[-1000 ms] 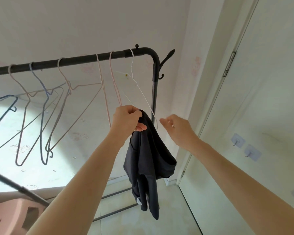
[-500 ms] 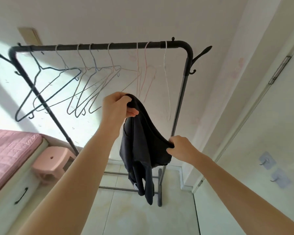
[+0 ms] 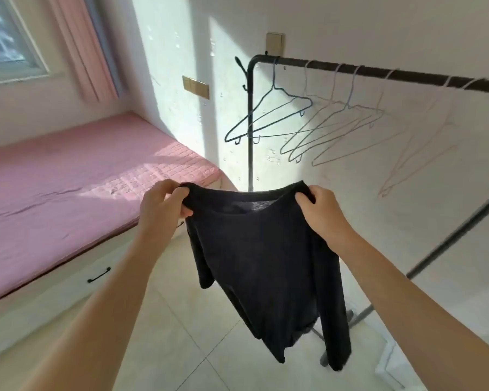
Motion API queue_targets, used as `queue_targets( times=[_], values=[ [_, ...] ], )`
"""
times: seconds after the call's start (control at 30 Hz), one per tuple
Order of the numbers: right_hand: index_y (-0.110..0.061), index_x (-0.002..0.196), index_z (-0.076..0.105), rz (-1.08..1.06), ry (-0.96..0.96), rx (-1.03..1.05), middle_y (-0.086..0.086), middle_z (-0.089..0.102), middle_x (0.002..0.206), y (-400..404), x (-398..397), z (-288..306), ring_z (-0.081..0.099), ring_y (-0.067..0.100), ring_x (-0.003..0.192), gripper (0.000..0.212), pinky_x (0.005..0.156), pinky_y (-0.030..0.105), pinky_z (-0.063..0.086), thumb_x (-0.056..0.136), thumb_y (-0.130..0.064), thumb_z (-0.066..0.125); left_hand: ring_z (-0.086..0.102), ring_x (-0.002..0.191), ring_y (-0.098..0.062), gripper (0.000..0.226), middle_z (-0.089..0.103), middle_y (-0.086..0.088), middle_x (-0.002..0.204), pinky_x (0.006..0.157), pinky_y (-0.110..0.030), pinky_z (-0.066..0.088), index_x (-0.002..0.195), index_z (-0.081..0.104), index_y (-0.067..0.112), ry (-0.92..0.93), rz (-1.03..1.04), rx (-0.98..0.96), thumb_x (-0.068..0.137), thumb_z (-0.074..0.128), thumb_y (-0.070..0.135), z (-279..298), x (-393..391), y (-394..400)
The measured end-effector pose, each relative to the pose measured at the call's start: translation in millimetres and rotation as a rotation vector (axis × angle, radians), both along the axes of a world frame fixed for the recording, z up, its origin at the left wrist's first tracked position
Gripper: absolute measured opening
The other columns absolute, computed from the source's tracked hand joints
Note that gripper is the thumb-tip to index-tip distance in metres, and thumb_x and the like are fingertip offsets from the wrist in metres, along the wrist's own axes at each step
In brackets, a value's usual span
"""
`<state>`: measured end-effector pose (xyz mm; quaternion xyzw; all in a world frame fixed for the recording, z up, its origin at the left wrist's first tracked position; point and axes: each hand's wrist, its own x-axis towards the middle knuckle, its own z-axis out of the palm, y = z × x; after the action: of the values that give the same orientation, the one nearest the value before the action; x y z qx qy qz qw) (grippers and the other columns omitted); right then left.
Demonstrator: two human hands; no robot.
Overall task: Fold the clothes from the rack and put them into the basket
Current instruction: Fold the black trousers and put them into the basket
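Between both hands, a black long-sleeved shirt hangs spread, neckline up.

Sunlight falls across a white wall, pink quilted mattress, pink curtain, window and tiled floor.

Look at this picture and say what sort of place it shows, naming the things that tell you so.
Probably a bedroom at home. A pink quilted mattress lies on a platform with drawers beneath a curtained window, and a black clothes rack with bare hangers stands by the wall.
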<state>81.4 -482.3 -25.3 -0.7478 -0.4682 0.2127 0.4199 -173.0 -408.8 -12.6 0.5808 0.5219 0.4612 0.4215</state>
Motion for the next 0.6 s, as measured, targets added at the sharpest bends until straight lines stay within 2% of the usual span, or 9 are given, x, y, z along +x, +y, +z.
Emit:
queue_targets(
  times=[0.07, 0.13, 0.23, 0.3, 0.4, 0.47, 0.6],
  values=[
    [-0.010, 0.101, 0.062, 0.102, -0.029, 0.001, 0.003, 0.064, 0.092, 23.9, -40.1, 3.5, 0.059, 0.016, 0.085, 0.023, 0.071, 0.029, 0.048, 0.099, -0.024, 0.045, 0.057, 0.080, -0.023, 0.015, 0.058, -0.012, 0.097, 0.080, -0.041, 0.047, 0.086, 0.062, 0.010, 0.176, 0.125, 0.060, 0.094, 0.051, 0.016, -12.4, -51.8, 2.4],
    [-0.007, 0.106, 0.062, 0.200, -0.032, 0.012, 0.007, 0.065, 0.097, 44.8, -78.8, 4.0, 0.061, 0.020, 0.088, 0.025, 0.076, 0.034, 0.049, 0.099, -0.024, 0.045, 0.054, 0.086, -0.026, 0.017, 0.057, -0.009, 0.092, 0.075, -0.037, 0.041, 0.091, 0.060, 0.007, 0.304, 0.194, 0.098, 0.096, 0.047, 0.015, -20.9, -100.5, -0.5],
    [-0.012, 0.120, 0.058, 0.394, -0.072, 0.027, 0.003, 0.062, 0.108, 74.4, -152.6, 0.6, 0.059, 0.020, 0.098, 0.029, 0.087, 0.032, 0.045, 0.098, -0.026, 0.044, 0.046, 0.069, -0.024, 0.019, 0.049, -0.006, 0.073, 0.059, -0.031, 0.034, 0.086, 0.048, 0.006, 0.431, 0.282, 0.108, 0.100, 0.039, 0.015, -29.1, -184.0, -16.2],
    [-0.012, 0.118, 0.058, 0.501, -0.136, 0.022, 0.007, 0.063, 0.107, 86.5, -197.7, 1.1, 0.060, 0.022, 0.097, 0.029, 0.090, 0.033, 0.047, 0.099, -0.028, 0.044, 0.040, 0.063, -0.023, 0.022, 0.042, -0.005, 0.068, 0.057, -0.033, 0.031, 0.083, 0.040, 0.007, 0.495, 0.333, 0.099, 0.102, 0.035, 0.016, -35.5, -233.4, -26.3],
    [-0.004, 0.105, 0.060, 0.686, -0.185, 0.017, 0.008, 0.065, 0.096, 100.7, -267.9, 3.9, 0.056, 0.017, 0.081, 0.025, 0.078, 0.029, 0.043, 0.101, -0.023, 0.044, 0.037, 0.062, -0.024, 0.024, 0.039, -0.007, 0.066, 0.060, -0.035, 0.031, 0.086, 0.040, 0.005, 0.523, 0.399, 0.049, 0.103, 0.036, 0.021, -40.1, -308.7, -45.0],
    [-0.005, 0.095, 0.057, 0.806, -0.233, 0.013, 0.007, 0.063, 0.086, 110.3, -316.6, 3.8, 0.057, 0.017, 0.078, 0.023, 0.071, 0.030, 0.043, 0.101, -0.023, 0.044, 0.039, 0.064, -0.021, 0.026, 0.043, -0.007, 0.071, 0.061, -0.027, 0.033, 0.093, 0.043, 0.002, 0.532, 0.426, -0.009, 0.102, 0.039, 0.026, -38.4, -359.1, -59.4],
    [-0.007, 0.090, 0.053, 0.981, -0.310, 0.046, 0.012, 0.060, 0.080, 129.1, -419.9, 4.8, 0.056, 0.024, 0.074, 0.023, 0.067, 0.041, 0.040, 0.101, -0.025, 0.043, 0.045, 0.069, -0.014, 0.022, 0.048, -0.002, 0.077, 0.061, -0.025, 0.038, 0.091, 0.039, 0.014, 0.555, 0.368, -0.097, 0.097, 0.050, 0.033, -34.5, -455.2, -93.4]
  ],
)
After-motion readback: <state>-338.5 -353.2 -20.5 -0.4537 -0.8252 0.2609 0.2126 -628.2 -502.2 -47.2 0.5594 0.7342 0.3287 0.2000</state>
